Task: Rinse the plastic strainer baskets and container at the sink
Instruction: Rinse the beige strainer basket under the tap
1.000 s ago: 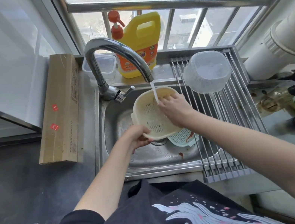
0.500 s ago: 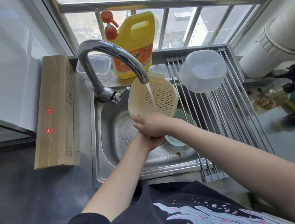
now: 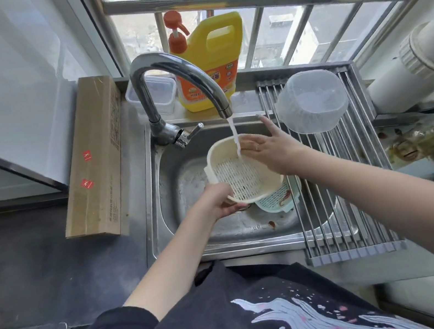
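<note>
While the clear container (image 3: 312, 102) already drains on the rack (image 3: 355, 169), the left hand (image 3: 217, 203) grips the cream basket (image 3: 240, 173) under the tap's stream; the right hand (image 3: 271, 151) rubs it open-fingered; the green basket (image 3: 276, 197) in the sink (image 3: 184, 181) likely remains.

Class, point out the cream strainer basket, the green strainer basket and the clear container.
cream strainer basket (image 3: 240, 174), head view, perforated inside.
green strainer basket (image 3: 274, 200), head view, perforated base.
clear container (image 3: 312, 102), head view, upturned bottom.

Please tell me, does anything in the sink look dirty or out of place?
Yes. A small reddish scrap lies on the sink floor near the front, and a similar reddish bit sticks to the green strainer basket lying under the cream strainer basket. Both look like food residue.
</note>
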